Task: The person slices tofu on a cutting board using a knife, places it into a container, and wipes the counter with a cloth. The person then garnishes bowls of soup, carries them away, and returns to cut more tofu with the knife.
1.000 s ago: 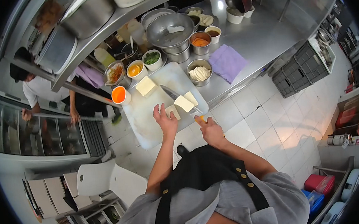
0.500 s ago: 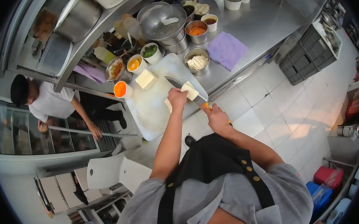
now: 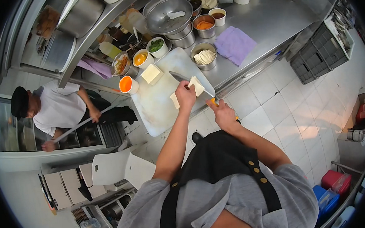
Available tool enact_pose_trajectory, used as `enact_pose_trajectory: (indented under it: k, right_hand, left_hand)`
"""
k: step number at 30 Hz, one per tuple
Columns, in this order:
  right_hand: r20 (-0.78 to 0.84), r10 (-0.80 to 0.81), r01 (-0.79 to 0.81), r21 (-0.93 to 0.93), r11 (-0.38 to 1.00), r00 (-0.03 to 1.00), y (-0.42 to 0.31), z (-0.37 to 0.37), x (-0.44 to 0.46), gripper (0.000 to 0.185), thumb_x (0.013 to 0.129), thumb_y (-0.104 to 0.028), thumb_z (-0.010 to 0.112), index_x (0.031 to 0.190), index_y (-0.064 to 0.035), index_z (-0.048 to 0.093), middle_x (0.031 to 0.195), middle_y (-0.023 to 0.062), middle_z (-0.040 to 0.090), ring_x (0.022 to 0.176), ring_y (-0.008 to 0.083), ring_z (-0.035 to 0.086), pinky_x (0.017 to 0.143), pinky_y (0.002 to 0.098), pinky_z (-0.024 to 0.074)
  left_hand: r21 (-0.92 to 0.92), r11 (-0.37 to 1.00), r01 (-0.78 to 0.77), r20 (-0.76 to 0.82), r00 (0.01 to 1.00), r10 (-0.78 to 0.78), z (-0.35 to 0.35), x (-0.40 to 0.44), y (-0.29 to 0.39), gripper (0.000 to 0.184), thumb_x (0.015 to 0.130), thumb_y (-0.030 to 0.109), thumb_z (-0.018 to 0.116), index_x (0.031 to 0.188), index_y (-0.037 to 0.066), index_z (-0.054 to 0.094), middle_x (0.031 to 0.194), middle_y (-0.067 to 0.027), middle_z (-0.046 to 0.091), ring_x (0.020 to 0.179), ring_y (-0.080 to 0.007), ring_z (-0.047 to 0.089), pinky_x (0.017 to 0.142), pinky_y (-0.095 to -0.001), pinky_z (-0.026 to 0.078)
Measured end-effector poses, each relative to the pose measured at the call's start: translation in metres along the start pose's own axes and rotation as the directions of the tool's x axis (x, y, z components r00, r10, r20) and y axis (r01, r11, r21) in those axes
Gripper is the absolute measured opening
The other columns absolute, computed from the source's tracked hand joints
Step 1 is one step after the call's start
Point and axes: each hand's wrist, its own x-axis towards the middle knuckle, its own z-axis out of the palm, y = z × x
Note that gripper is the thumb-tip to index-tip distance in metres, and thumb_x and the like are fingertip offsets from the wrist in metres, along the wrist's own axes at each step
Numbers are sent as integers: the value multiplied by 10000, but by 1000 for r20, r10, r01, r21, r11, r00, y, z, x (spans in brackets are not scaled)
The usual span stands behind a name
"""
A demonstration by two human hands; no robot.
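Observation:
My left hand [image 3: 185,96] is closed on a pale block piece [image 3: 196,86] at the right part of the white cutting board [image 3: 153,111]. In my right hand [image 3: 223,113] is the yellow handle of a knife [image 3: 180,76], whose blade lies along the board beside the piece, partly hidden by it. Another pale piece [image 3: 174,100] rests just left of my left hand, partly covered by it. A larger pale block [image 3: 152,74] sits at the upper left of the board. Near the board's upper right stands a metal bowl of white slices [image 3: 204,57].
An orange-filled cup [image 3: 128,84], orange slices [image 3: 140,58] and chopped greens [image 3: 156,45] line the board's far edge. A purple cloth [image 3: 235,45] lies on the steel counter. At left, a co-worker [image 3: 60,104] holds a long pole. A grey crate [image 3: 321,55] stands at right.
My left hand has come down from open above the board onto the pale piece and closed on it. The co-worker has come further into view with the pole.

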Motion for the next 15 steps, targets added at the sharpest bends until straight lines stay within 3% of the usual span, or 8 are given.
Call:
enact_pose_trajectory:
  k: [2, 3, 5, 9, 11, 15]
  right_hand:
    - [26, 15, -16, 47, 999, 1000, 1, -2, -2, 667, 774, 13, 576, 1378, -261, 512, 962, 142, 507, 778, 315, 611, 622, 427, 555]
    - [26, 14, -15, 48, 999, 1000, 3, -4, -3, 667, 774, 13, 576, 1378, -261, 512, 962, 142, 507, 778, 315, 611, 622, 427, 555]
    - [75, 70, -76, 90, 993, 995, 8, -9, -9, 638, 799, -3, 571, 1378, -263, 512, 968, 149, 513, 800, 330, 613, 650, 445, 548]
    - [59, 138, -144, 118, 982, 989, 31, -19, -38, 624, 816, -42, 599, 1387, -275, 505, 953, 151, 518, 790, 334, 616, 653, 447, 540]
    - [55, 243, -248, 167, 954, 969, 42, -33, -57, 609, 822, -84, 634, 1386, -279, 512, 915, 149, 522, 738, 334, 614, 645, 440, 530]
    - [14, 283, -280, 193, 940, 959, 54, -42, -82, 610, 813, -83, 660, 1378, -270, 526, 882, 145, 527, 691, 333, 610, 634, 441, 525]
  left_hand:
    - [-129, 970, -207, -22, 978, 206, -1, -5, -7, 129, 841, 73, 691, 937, 6, 637, 819, -91, 695, 744, -162, 659, 676, -304, 516]
    - [-128, 970, -207, -23, 978, 206, -5, -7, -4, 129, 841, 73, 691, 937, 6, 637, 819, -91, 695, 744, -162, 659, 676, -304, 516]
    - [-458, 889, -12, 113, 991, 71, -13, -8, 0, 127, 901, 57, 651, 1011, 18, 601, 865, -69, 687, 771, -115, 644, 674, -266, 502]
    - [-517, 854, 65, 153, 988, 17, -24, 5, 0, 152, 915, 56, 644, 1046, 21, 576, 886, -58, 682, 766, -95, 630, 635, -263, 500]
    - [-604, 758, 245, 245, 963, -115, -15, 13, -6, 145, 885, 37, 660, 1001, 5, 578, 825, -43, 652, 694, -87, 575, 597, -244, 444]
    - [-532, 781, 326, 213, 945, -249, 16, 24, -17, 171, 860, 41, 679, 994, 9, 578, 801, -50, 638, 689, -107, 581, 579, -262, 447]
